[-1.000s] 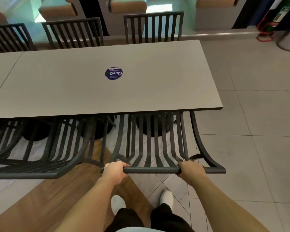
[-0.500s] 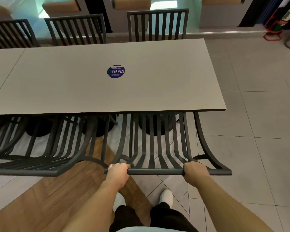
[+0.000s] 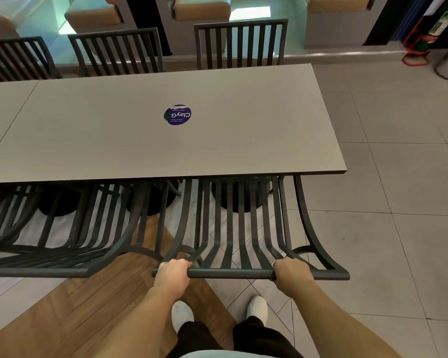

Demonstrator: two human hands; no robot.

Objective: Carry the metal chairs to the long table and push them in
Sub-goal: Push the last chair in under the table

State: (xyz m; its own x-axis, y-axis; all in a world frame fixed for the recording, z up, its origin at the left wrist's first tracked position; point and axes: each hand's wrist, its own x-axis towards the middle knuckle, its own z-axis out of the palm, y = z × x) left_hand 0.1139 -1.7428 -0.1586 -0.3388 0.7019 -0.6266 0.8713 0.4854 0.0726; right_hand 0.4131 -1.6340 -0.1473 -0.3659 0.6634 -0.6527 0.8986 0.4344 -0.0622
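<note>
- Left hand (image 3: 171, 273) closed around top rail of metal chair (image 3: 239, 228), near its left end.
- Right hand (image 3: 291, 270) closed around same rail, toward right end.
- Chair seat tucked under surface (image 3: 166, 151).

The bench (image 3: 243, 140) is plain matte grey-beige, with a round purple sticker (image 3: 177, 114) lettered in white near its middle. The slatted metal chairs (image 3: 239, 228) along its near and far edges are dark charcoal. The floor (image 3: 398, 177) is pale grey tile, with a warm brown wood-grain strip (image 3: 88, 306). The shoes (image 3: 256, 308) look white, the trousers (image 3: 259, 339) black.
</note>
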